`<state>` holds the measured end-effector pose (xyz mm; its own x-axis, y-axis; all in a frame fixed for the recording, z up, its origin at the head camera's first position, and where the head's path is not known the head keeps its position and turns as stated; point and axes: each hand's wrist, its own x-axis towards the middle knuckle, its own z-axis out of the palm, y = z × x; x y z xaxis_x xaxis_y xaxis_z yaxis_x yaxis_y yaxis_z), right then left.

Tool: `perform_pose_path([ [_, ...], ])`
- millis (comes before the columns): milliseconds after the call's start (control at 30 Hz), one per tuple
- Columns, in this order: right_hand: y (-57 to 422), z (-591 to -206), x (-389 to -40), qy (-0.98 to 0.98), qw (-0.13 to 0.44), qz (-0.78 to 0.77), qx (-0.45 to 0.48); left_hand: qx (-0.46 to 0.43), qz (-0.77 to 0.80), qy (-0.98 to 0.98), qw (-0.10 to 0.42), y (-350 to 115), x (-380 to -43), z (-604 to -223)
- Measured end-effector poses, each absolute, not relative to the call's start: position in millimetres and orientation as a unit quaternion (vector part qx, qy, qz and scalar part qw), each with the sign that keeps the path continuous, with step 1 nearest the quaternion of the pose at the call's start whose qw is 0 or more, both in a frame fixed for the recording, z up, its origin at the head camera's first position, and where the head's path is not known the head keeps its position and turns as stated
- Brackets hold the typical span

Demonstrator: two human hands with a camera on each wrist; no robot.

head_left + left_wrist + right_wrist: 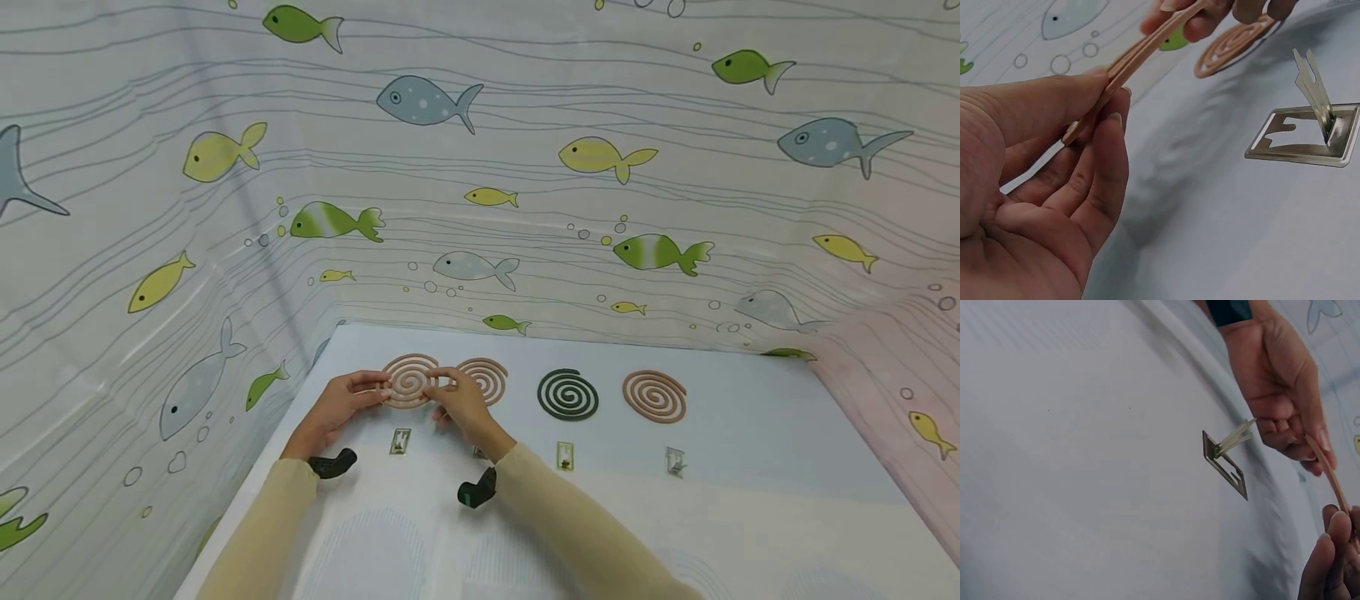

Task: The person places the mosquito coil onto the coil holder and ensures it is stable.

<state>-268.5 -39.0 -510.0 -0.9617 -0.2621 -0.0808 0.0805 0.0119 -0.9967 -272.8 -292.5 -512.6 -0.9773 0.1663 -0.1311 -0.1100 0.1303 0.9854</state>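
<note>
Both hands hold a tan mosquito coil (pixel 408 383) raised over the table's left side. My left hand (pixel 337 407) pinches its left edge between thumb and fingers. At the opposite edge, my right hand (pixel 463 404) pinches it too. The left wrist view shows the coil (pixel 1141 55) nearly edge-on and tilted. Partly behind the right hand lies a second tan coil (pixel 492 383). Below the held coil sits a small metal coil stand (pixel 401 442) with its prong bent up. Another stand (pixel 480 452) is mostly covered by the right wrist.
Farther right lie a dark green coil (pixel 568 395) and a brown coil (pixel 655 397). In front of them are a gold-toned stand (pixel 566 456) and a silver stand (pixel 676 462). Fish-patterned sheeting (pixel 525 233) rises behind and beside the white table (pixel 750 533).
</note>
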Motion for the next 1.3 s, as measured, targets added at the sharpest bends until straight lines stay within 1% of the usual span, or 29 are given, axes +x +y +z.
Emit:
perform_pose_path([
  [367, -38, -511, -266, 0.689, 0.136, -0.707, -0.087, 0.031, 0.667, 0.736, 0.11, -297, -267, -512],
  [767, -37, -508, -258, 0.706, 0.139, -0.689, -0.087, 0.041, 0.674, 0.727, 0.123, -299, -256, -511],
  [1300, -36, -506, -248, 0.689, 0.155, -0.7, -0.109, 0.06, 0.641, 0.757, 0.113, -299, -243, -505],
])
